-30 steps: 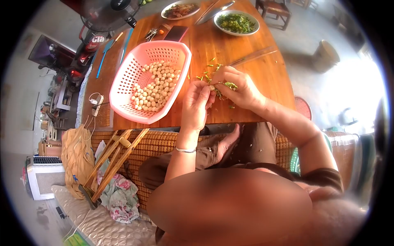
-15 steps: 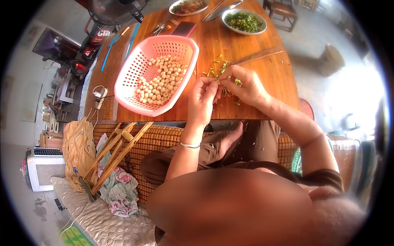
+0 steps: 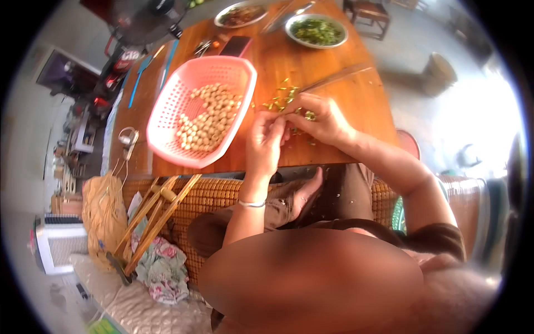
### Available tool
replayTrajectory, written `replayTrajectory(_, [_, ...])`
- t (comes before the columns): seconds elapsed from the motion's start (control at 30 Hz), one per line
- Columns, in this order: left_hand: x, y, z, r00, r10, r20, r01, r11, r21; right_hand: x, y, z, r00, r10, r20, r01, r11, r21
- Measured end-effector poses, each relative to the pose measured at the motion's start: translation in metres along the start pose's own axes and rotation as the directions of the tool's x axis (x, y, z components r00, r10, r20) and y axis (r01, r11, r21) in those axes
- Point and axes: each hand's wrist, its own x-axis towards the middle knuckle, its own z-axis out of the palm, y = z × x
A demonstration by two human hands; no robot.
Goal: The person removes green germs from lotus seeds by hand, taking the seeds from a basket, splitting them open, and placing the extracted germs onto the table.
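Observation:
My left hand (image 3: pixel 263 143) and my right hand (image 3: pixel 324 118) meet over the near edge of the wooden table. Their fingertips are pinched together on a small pale piece, apparently a lotus seed, mostly hidden by the fingers. Short yellow-green shoots (image 3: pixel 285 96) lie scattered just beyond and under my hands. To the left stands a pink perforated plastic basket (image 3: pixel 162 111), holding many round cream-coloured lotus seeds (image 3: pixel 207 125). Behind my right hand, a long brown stick-like shape (image 3: pixel 336 78) lies across the tabletop.
A plate of green bits (image 3: pixel 317 31) and a dish of brownish food (image 3: pixel 240 14) stand at the back, near a knife (image 3: pixel 289 16). Behind the basket lies a dark phone (image 3: pixel 236 47). A wooden crutch (image 3: pixel 158 214) leans at the left by the seat.
The whole view has shifted slightly, so the table and basket appear further left. My hands stay pinched together, with the small piece now more covered by the fingers.

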Motion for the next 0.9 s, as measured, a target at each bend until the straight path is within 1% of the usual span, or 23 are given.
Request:
replayTrajectory(0.03, [0.001, -0.002, -0.001, 1.000, 0.031, 0.003, -0.031, 0.998, 0.048, 0.001, -0.006, -0.001, 0.999, -0.036, -0.030, 0.036, 0.999, 0.003])
replayTrajectory(0.1, [0.001, -0.005, -0.002, 0.998, 0.064, 0.013, -0.065, 0.997, 0.049, -0.002, 0.002, -0.001, 0.997, -0.078, -0.023, 0.076, 0.995, -0.058])
replayTrajectory(0.17, [0.002, -0.007, -0.003, 0.997, 0.078, 0.013, -0.079, 0.993, 0.088, -0.002, -0.001, -0.003, 0.995, -0.094, -0.023, 0.094, 0.995, -0.022])
replayTrajectory(0.23, [0.001, -0.005, 0.001, 0.998, 0.070, -0.001, -0.070, 0.996, 0.052, -0.004, -0.001, -0.004, 0.999, -0.047, 0.014, 0.048, 0.999, -0.002])
replayTrajectory(0.27, [0.000, -0.010, -0.003, 0.997, 0.075, 0.025, -0.076, 0.997, 0.017, -0.004, -0.002, -0.004, 1.000, -0.029, 0.013, 0.029, 1.000, 0.010])
replayTrajectory(0.3, [0.000, -0.008, -0.002, 0.997, 0.077, 0.019, -0.077, 0.997, 0.029, -0.004, -0.002, -0.004, 1.000, -0.014, 0.015, 0.014, 1.000, 0.026])
replayTrajectory(0.37, [0.000, -0.011, -0.005, 0.997, 0.076, 0.020, -0.077, 0.997, 0.031, -0.005, 0.001, -0.003, 1.000, -0.014, 0.011, 0.014, 0.999, 0.036])
replayTrajectory(0.43, [0.001, -0.011, -0.004, 0.997, 0.073, 0.003, -0.074, 0.997, 0.031, -0.006, 0.005, -0.001, 0.998, -0.068, -0.004, 0.068, 0.997, 0.033])
replayTrajectory(0.47, [0.001, -0.011, -0.004, 0.997, 0.082, 0.005, -0.082, 0.996, 0.043, -0.007, 0.007, 0.000, 0.998, -0.068, 0.005, 0.067, 0.996, 0.066])
replayTrajectory(0.53, [0.002, -0.012, -0.003, 0.996, 0.089, 0.012, -0.089, 0.995, 0.054, -0.007, 0.006, 0.000, 0.998, -0.061, -0.002, 0.061, 0.996, 0.059])
replayTrajectory(0.6, [0.001, -0.011, -0.002, 0.994, 0.110, 0.010, -0.111, 0.986, 0.121, -0.008, 0.005, 0.001, 0.998, -0.055, -0.003, 0.055, 0.996, 0.075])
replayTrajectory(0.73, [0.001, -0.013, 0.001, 0.993, 0.118, 0.017, -0.119, 0.978, 0.172, -0.009, 0.008, 0.001, 0.998, -0.059, -0.003, 0.059, 0.997, 0.058])
replayTrajectory(0.8, [-0.001, -0.013, 0.001, 0.989, 0.146, 0.014, -0.146, 0.969, 0.198, -0.009, 0.008, 0.003, 0.995, -0.094, -0.031, 0.095, 0.995, 0.023])
replayTrajectory(0.83, [-0.001, -0.013, -0.002, 0.989, 0.148, 0.012, -0.145, 0.948, 0.283, -0.009, 0.005, 0.002, 0.996, -0.085, -0.032, 0.085, 0.996, 0.010])
replayTrajectory(0.9, [-0.001, -0.013, -0.001, 0.986, 0.159, -0.047, -0.130, 0.918, 0.374, -0.010, 0.003, 0.002, 0.997, -0.070, -0.038, 0.066, 0.993, -0.097])
